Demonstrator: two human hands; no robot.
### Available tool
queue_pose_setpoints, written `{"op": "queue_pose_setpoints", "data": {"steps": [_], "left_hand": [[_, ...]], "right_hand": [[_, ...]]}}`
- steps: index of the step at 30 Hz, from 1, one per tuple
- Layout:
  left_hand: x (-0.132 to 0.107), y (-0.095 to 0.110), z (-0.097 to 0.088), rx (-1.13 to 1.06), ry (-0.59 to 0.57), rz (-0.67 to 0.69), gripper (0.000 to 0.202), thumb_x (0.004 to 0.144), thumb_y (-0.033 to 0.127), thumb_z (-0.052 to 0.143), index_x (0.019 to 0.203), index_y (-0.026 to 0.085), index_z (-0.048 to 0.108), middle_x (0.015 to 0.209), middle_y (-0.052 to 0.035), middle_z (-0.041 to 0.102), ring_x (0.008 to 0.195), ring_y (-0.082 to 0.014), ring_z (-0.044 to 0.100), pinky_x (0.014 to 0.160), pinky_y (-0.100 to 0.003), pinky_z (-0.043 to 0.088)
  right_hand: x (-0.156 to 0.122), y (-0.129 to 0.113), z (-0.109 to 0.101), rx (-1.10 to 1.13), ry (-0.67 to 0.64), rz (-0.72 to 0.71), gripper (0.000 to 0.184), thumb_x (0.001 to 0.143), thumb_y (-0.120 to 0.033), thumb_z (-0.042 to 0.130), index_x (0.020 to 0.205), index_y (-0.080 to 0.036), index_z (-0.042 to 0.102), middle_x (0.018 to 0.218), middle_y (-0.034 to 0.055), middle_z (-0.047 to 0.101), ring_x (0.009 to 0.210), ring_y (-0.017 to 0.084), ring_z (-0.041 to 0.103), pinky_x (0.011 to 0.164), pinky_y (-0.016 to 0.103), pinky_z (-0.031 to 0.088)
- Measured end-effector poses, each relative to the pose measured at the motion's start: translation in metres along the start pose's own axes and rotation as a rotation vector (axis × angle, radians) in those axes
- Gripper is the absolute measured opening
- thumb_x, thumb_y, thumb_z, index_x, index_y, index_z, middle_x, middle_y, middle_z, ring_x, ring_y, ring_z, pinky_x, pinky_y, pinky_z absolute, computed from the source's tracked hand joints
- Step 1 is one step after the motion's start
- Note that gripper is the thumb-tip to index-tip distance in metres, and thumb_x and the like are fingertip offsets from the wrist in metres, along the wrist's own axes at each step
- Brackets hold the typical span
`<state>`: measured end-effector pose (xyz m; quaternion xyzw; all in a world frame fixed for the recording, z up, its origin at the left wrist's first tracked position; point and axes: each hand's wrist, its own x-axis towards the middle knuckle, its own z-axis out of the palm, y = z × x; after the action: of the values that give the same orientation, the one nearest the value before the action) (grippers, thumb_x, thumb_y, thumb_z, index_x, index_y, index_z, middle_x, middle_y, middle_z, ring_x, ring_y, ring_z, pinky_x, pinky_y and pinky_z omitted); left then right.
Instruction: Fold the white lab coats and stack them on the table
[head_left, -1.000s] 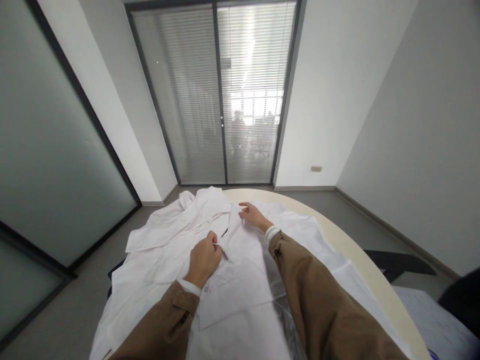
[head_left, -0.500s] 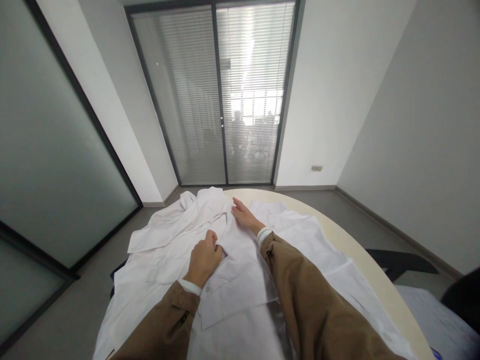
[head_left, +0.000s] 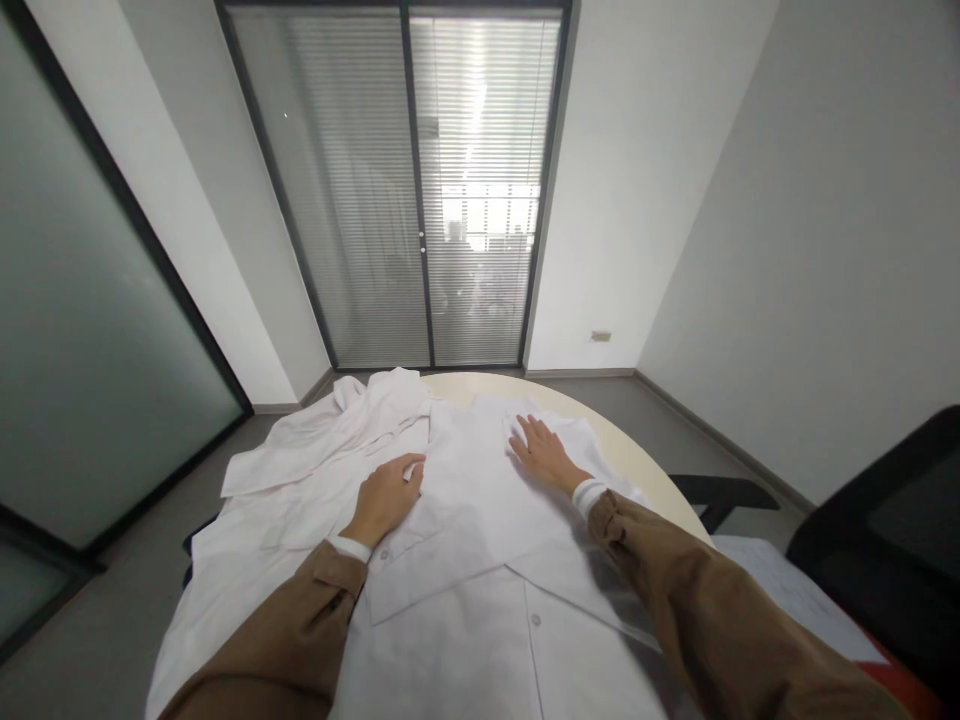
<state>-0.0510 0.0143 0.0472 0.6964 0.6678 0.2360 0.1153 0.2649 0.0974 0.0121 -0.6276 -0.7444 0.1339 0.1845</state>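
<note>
Resting the right hand [head_left: 544,455] on the upper right part of a white garment [head_left: 480,500], with fingers fanned and clasping nothing. Curling the left hand [head_left: 386,500] beside the same garment's left part, with thumb and forefinger close together; being unable to tell whether any cloth is pinched there. Seeing the garment lying spread across the middle of the round worktop [head_left: 637,468], with a small button [head_left: 535,620] showing on the near side, and a second, rumpled garment [head_left: 300,470] just beside it on the left. Possibly risking fresh creases, from pressing and sliding the right palm sideways. Also risking tugging the rumpled garment along, from hooking its edge with the curled fingers. Risking disturbing the lower cloth too, from brushing the right brown sleeve [head_left: 712,600] across it.
</note>
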Motion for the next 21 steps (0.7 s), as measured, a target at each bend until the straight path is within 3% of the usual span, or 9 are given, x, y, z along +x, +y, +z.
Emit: {"op": "queue_pose_setpoints", "data": {"steps": [2,5,9,12,15,16,18,20,21], "left_hand": [[0.005,0.0,0.008,-0.017,0.027,-0.044,0.033,0.095,0.036,0.048,0.121,0.031,0.068,0.1,-0.0032,0.077,0.094,-0.025,0.07,0.083,-0.036,0.051],[0.018,0.0,0.021,-0.098,0.047,-0.068,0.032,0.09,0.022,0.051,0.118,0.022,0.068,0.114,-0.0073,0.074,0.106,-0.0216,0.068,0.091,-0.031,0.05],[0.033,0.012,0.033,-0.128,-0.007,-0.063,0.035,0.086,0.013,0.052,0.118,0.014,0.066,0.107,-0.0092,0.075,0.103,-0.0197,0.069,0.092,-0.028,0.05],[0.032,0.032,0.039,-0.083,0.047,-0.025,0.044,0.089,0.016,0.051,0.133,0.015,0.057,0.125,-0.0119,0.068,0.117,-0.024,0.063,0.102,-0.036,0.046],[0.022,0.048,0.043,0.05,0.076,0.255,0.05,0.095,0.026,0.049,0.145,0.019,0.047,0.155,-0.013,0.043,0.141,-0.0277,0.041,0.115,-0.043,0.034],[0.019,0.05,0.044,0.101,0.013,0.374,0.05,0.097,0.032,0.048,0.146,0.021,0.046,0.16,-0.0117,0.036,0.146,-0.0286,0.034,0.118,-0.046,0.029],[0.015,0.047,0.044,0.176,-0.224,0.54,0.053,0.1,0.042,0.045,0.15,0.025,0.043,0.163,-0.0092,0.029,0.15,-0.0296,0.026,0.121,-0.049,0.023],[0.017,0.035,0.041,0.223,-0.434,0.567,0.055,0.1,0.047,0.043,0.151,0.027,0.04,0.163,-0.0086,0.03,0.151,-0.0297,0.025,0.121,-0.05,0.021],[0.019,0.028,0.037,0.239,-0.478,0.549,0.056,0.1,0.047,0.043,0.151,0.027,0.04,0.163,-0.0088,0.031,0.151,-0.0293,0.025,0.121,-0.049,0.021]], "right_hand": [[-0.019,0.026,-0.007,-0.097,-0.06,0.09,0.074,0.099,-0.063,0.028,0.161,-0.023,0.016,0.169,0.0103,0.007,0.153,0.038,0.007,0.119,0.064,0.012],[-0.038,0.056,-0.015,-0.225,-0.11,0.192,0.078,0.097,-0.067,0.022,0.161,-0.024,0.016,0.169,0.0084,0.008,0.153,0.039,0.006,0.119,0.064,0.008],[-0.047,0.076,-0.031,-0.263,-0.129,0.347,0.081,0.094,-0.072,0.021,0.161,-0.027,0.021,0.169,0.007,0.009,0.152,0.044,0.004,0.118,0.065,0.008],[-0.055,0.083,-0.045,-0.235,-0.139,0.307,0.08,0.094,-0.072,0.021,0.16,-0.027,0.024,0.168,0.0071,0.011,0.152,0.045,0.006,0.117,0.067,0.009],[-0.068,0.093,-0.05,-0.224,-0.168,0.145,0.079,0.093,-0.075,0.022,0.159,-0.031,0.026,0.168,0.0056,0.014,0.153,0.041,0.007,0.118,0.067,0.009],[-0.073,0.096,-0.049,-0.226,-0.188,0.098,0.079,0.093,-0.076,0.023,0.159,-0.033,0.026,0.168,0.0042,0.013,0.153,0.04,0.006,0.119,0.065,0.009],[-0.081,0.103,-0.047,-0.235,-0.212,0.044,0.079,0.092,-0.077,0.023,0.159,-0.035,0.022,0.169,0.0011,0.011,0.153,0.038,0.004,0.121,0.061,0.008],[-0.086,0.108,-0.046,-0.251,-0.203,0.047,0.08,0.092,-0.076,0.023,0.16,-0.035,0.02,0.169,-0.0003,0.009,0.154,0.038,0.003,0.122,0.058,0.007],[-0.087,0.109,-0.046,-0.257,-0.198,0.053,0.08,0.092,-0.076,0.023,0.16,-0.034,0.02,0.169,-0.0004,0.009,0.154,0.037,0.003,0.123,0.057,0.007]]}}
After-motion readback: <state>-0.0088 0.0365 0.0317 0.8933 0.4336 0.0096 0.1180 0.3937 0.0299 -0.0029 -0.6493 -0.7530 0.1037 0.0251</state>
